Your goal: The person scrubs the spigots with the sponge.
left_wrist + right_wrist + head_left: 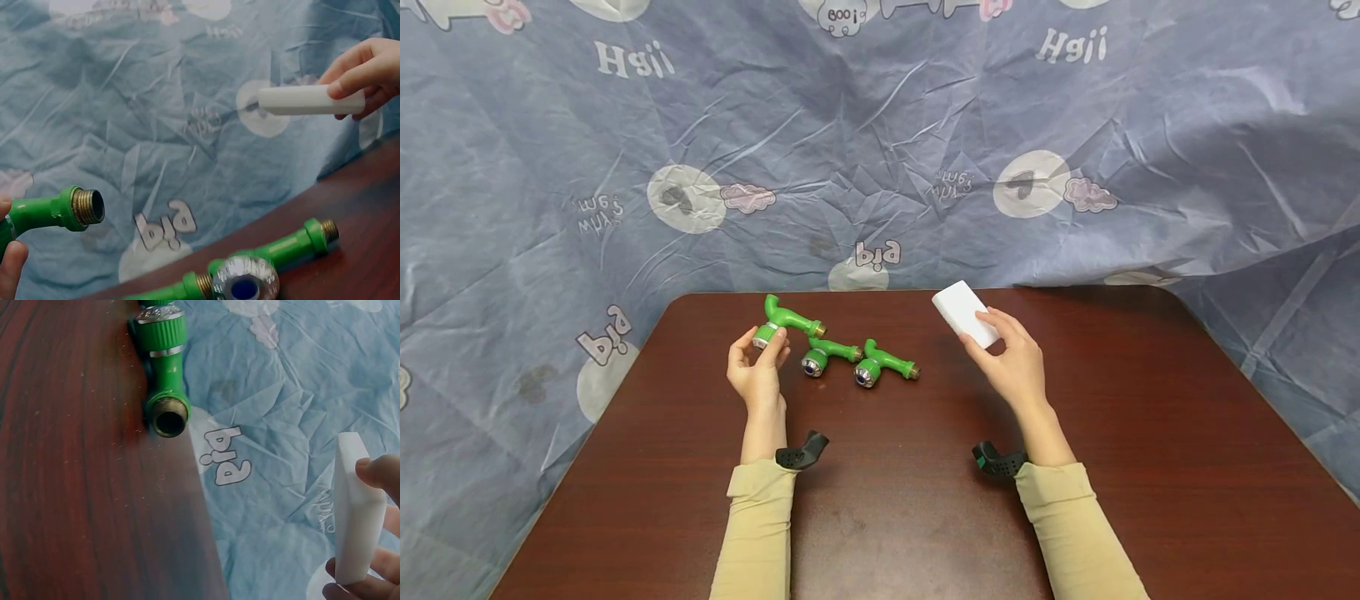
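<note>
My left hand [757, 375] grips a green faucet [792, 319] by its knob end, lifted off the table. The brass threaded end of that faucet [37, 214] points right in the left wrist view. Two more green faucets lie on the table just right of it: one [833, 350] close to the held faucet, the other [887, 362] further right. Held up over the table's right half, a white sponge block [964, 312] is pinched between the thumb and fingers of my right hand [1018, 371]. In the right wrist view the sponge block [357, 512] stands on edge, apart from the faucets.
The dark brown wooden table [910, 483] ends at a far edge against a blue patterned cloth [865, 150] hanging behind it. Black wrist bands [802, 451] sit at both cuffs.
</note>
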The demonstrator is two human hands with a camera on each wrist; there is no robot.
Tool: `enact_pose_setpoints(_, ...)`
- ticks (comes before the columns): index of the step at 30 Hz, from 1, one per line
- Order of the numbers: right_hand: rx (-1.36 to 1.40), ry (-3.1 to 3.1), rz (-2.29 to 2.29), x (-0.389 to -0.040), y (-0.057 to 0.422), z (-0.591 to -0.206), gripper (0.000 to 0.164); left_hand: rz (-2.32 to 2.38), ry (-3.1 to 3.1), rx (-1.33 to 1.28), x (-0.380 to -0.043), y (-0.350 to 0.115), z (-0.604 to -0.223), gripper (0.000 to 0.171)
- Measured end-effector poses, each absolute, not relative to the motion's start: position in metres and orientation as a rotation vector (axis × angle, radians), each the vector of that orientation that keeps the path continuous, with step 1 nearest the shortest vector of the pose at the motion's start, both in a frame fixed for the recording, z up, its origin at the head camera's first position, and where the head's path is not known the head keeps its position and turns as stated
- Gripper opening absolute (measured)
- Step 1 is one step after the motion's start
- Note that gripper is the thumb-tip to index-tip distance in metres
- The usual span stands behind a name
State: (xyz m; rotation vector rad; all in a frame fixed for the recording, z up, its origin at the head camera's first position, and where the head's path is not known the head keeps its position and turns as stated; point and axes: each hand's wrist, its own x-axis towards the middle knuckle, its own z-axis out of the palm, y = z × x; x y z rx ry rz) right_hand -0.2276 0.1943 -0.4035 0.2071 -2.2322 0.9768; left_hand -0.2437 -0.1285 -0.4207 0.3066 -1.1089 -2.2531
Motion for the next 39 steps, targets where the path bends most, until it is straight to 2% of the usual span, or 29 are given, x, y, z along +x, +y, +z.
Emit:
enact_pose_setpoints(6,0.179,-2.311,0.982,-0.230,0.197,-0.412,0.045,-2.236,-1.069,0.375,-0.249,-0.133,-0.436,0.043)
enact_pose_setpoints(14,0.113,-2.396,0.986,-0.233,0.201,-0.423,0.048,-2.222,-1.041,0.470,-0.254,-0.143,-0.447,0.054)
enact_pose_setpoints(28,0.039,-2.508,1.010,-0.238,0.208,-0.440,0.049,-2.208,-1.025,0.624,-0.260,-0.154,-0.461,0.045)
enact_pose_setpoints(35,0.007,-2.541,1.007,-0.237,0.210,-0.443,0.052,-2.220,-1.081,0.711,-0.260,-0.154,-0.458,0.057)
enact_pose_setpoints(39,-0.008,-2.546,0.993,-0.239,0.212,-0.447,0.054,-2.229,-1.100,0.727,-0.257,-0.153,-0.454,0.057)
